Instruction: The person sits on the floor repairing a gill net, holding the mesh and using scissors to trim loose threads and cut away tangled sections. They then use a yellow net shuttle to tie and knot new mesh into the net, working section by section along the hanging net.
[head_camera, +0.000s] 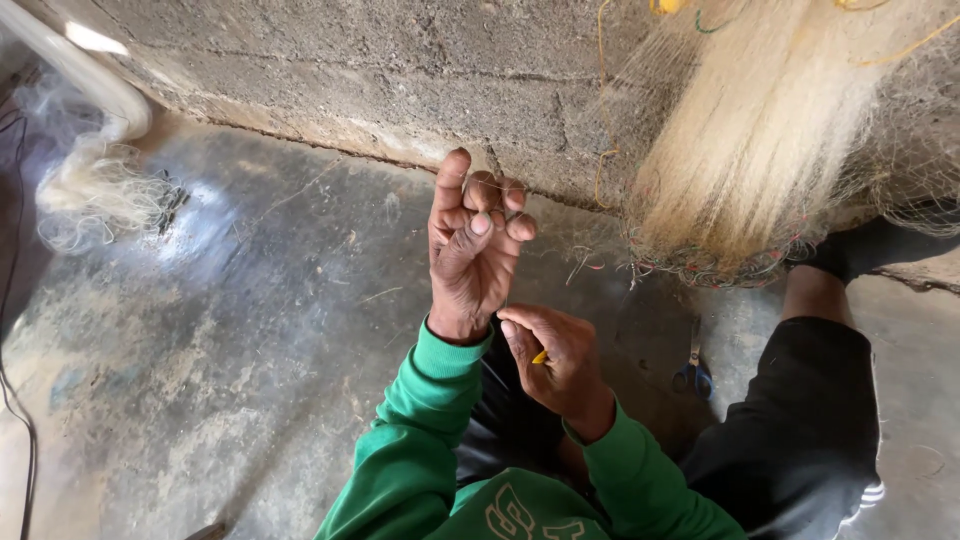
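Note:
My left hand (472, 250) is raised in front of me, fingers curled, with thin clear line looped around the fingertips. Just below it, my right hand (553, 362) is closed on a small yellow tool (540, 357), of which only a tip shows. A fine thread appears to run between the two hands. A bundle of pale fishing net (760, 150) with a coloured edge rope hangs at the upper right, apart from both hands. Both arms wear green sleeves.
A rough concrete wall (400, 70) runs across the top above a worn concrete floor (230, 330). Blue-handled scissors (693, 372) lie on the floor by my right knee. More pale net (95, 190) is heaped at the far left. My leg in black shorts (800, 420) lies at right.

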